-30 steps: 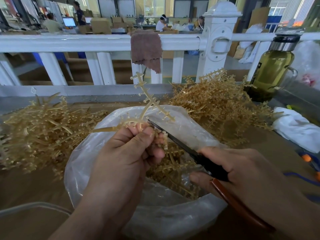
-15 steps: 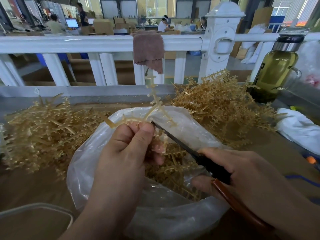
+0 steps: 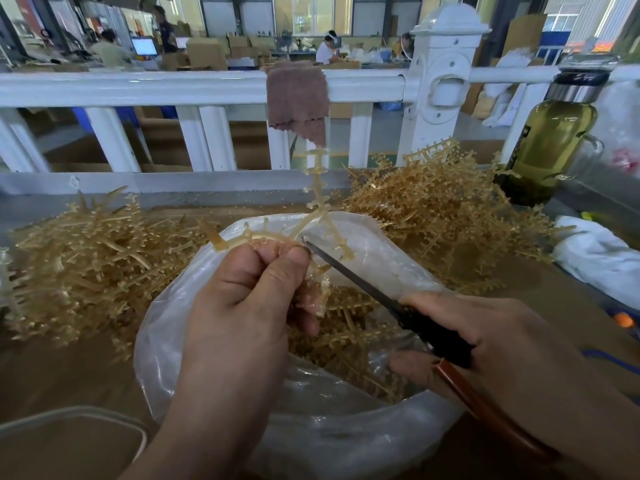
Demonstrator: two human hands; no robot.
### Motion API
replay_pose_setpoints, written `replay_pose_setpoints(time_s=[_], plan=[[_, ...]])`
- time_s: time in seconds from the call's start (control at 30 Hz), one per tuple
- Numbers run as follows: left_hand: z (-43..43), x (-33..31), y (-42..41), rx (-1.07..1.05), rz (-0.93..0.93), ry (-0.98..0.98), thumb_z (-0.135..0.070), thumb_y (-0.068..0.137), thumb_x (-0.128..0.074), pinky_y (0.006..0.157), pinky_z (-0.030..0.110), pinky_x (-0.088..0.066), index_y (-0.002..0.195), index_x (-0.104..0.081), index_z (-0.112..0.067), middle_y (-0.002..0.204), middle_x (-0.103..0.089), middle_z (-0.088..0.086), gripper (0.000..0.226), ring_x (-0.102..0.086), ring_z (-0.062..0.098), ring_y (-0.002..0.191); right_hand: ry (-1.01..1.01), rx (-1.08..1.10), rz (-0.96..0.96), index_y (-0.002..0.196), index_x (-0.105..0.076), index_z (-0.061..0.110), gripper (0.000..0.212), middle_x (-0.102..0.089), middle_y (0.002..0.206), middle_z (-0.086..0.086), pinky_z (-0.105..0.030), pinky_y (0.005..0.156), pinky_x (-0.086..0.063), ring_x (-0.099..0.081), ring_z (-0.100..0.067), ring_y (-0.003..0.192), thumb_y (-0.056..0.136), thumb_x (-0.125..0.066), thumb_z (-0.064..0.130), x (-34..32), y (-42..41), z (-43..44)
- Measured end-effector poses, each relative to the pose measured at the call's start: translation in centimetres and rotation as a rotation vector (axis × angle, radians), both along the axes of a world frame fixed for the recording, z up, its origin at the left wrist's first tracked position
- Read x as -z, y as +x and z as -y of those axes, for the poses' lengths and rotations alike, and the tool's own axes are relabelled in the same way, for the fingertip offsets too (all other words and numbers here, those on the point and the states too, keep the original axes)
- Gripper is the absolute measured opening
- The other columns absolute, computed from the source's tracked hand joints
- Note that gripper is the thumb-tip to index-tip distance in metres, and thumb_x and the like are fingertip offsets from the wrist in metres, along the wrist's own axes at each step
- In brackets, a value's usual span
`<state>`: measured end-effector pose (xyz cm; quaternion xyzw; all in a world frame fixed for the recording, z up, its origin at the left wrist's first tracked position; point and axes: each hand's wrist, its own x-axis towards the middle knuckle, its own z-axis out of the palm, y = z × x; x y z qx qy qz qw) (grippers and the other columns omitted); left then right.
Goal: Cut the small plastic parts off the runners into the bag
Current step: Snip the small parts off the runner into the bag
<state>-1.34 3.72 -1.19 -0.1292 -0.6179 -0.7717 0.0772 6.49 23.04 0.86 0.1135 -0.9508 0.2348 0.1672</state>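
Runner (image 3: 317, 188) upright, tip away; left hand (image 3: 239, 306) grips; scissors (image 3: 349, 273) seemingly touching.

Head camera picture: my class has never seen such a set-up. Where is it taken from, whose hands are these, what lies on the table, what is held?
No machine here: a person wears one camera on the head, looking down at their own hands. The left hand holds a branched plastic runner over a clear bag. The right hand grips scissors, blade tip at the runner beside the left fingers. A left heap and a right heap of runners flank the bag, with pieces inside it. A bottle stands far right; a cloth hangs on the white rail.
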Motion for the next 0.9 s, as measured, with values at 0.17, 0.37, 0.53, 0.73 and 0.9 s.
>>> replay_pose_setpoints(time_s=[0.17, 0.37, 0.53, 0.73, 0.9], plan=[[-0.11, -0.10, 0.19, -0.018, -0.027, -0.018, -0.031, 0.083, -0.065, 0.048, 0.023, -0.049, 0.067, -0.069, -0.029, 0.053, -0.058, -0.008, 0.017, -0.056, 0.011, 0.048, 0.034, -0.013, 0.024, 0.099, -0.072, 0.034, 0.043, -0.068, 0.080, 0.023, -0.005, 0.067, -0.043, -0.060, 0.005, 0.074, 0.076, -0.058, 0.067, 0.07, 0.09, -0.41], [-0.04, 0.05, 0.10, -0.031, -0.033, -0.077, -0.032, 0.084, -0.065, 0.048, 0.023, -0.048, 0.071, -0.068, -0.022, 0.054, -0.059, -0.006, 0.017, -0.056, 0.014, 0.049, 0.017, 0.027, 0.021, 0.100, -0.070, 0.038, 0.040, -0.069, 0.084, 0.023, -0.011, 0.071, -0.045, -0.062, 0.003, 0.078, 0.075, -0.066, 0.069, -0.06, 0.20, -0.36], [-0.10, -0.06, 0.09, -0.018, 0.001, -0.054, -0.030, 0.083, -0.066, 0.047, 0.023, -0.047, 0.070, -0.069, -0.023, 0.056, -0.060, -0.004, 0.015, -0.056, 0.015, 0.050, 0.024, 0.034, 0.063, 0.102, -0.071, 0.039, 0.044, -0.070, 0.083, 0.022, -0.013, 0.070, -0.046, -0.062, 0.002, 0.078, 0.072, -0.063, 0.069, -0.44, 0.32, -0.34], [-0.19, -0.18, 0.27, -0.048, 0.010, -0.047, -0.019, 0.089, -0.072, 0.045, 0.022, -0.049, 0.069, -0.073, -0.026, 0.061, -0.066, -0.004, 0.022, -0.057, 0.006, 0.051, 0.080, 0.017, 0.017, 0.095, -0.076, 0.026, 0.037, -0.073, 0.079, 0.013, 0.001, 0.071, -0.039, -0.060, -0.001, 0.080, 0.073, -0.078, 0.056, -0.28, -0.01, -0.32], [-0.09, -0.32, 0.21, -0.042, 0.017, -0.051, -0.025, 0.083, -0.070, 0.044, 0.023, -0.048, 0.069, -0.074, -0.025, 0.067, -0.070, -0.002, 0.015, -0.058, 0.006, 0.053, 0.024, 0.033, 0.050, 0.099, -0.072, 0.037, 0.037, -0.069, 0.080, 0.020, -0.013, 0.070, -0.045, -0.061, 0.002, 0.077, 0.077, -0.066, 0.067, -0.47, 0.28, -0.49]])
